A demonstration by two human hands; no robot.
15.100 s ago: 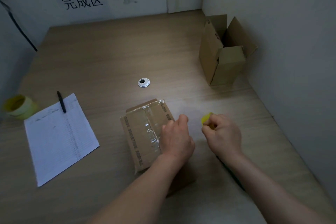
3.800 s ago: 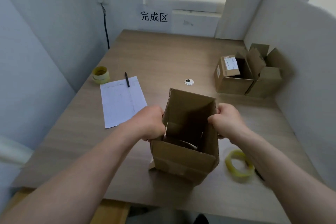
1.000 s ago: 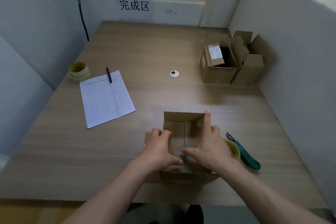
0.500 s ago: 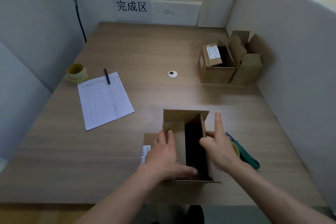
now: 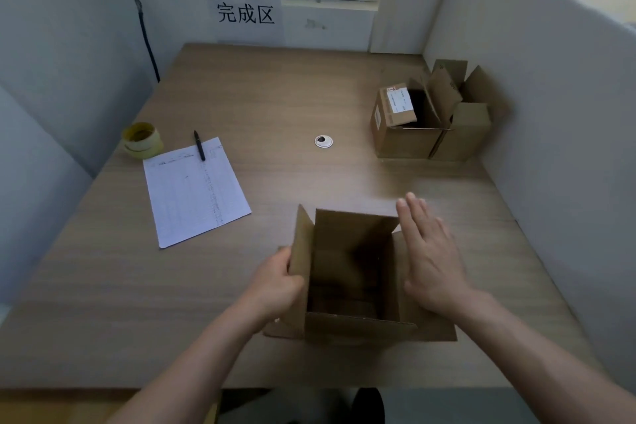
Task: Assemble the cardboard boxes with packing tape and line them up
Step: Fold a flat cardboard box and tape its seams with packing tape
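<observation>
Since half a second ago, box (image 5: 347, 272) flaps opened | left hand (image 5: 275, 286) grips 9 o'clock flap; right hand (image 5: 430, 251) flat, fingers apart, at 3 o'clock | step: opening top | next: line up with boxes (image 5: 430, 120) at 1 o'clock

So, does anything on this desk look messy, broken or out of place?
Nothing stands out. The front box and the two by the wall simply have their flaps open, unfinished; paper and pen lie tidy.

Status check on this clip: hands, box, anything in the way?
Left hand grips the left flap; right hand flat and open at the right side. Open box upright, flaps up. Two finished boxes far right, nothing obstructing.
</observation>
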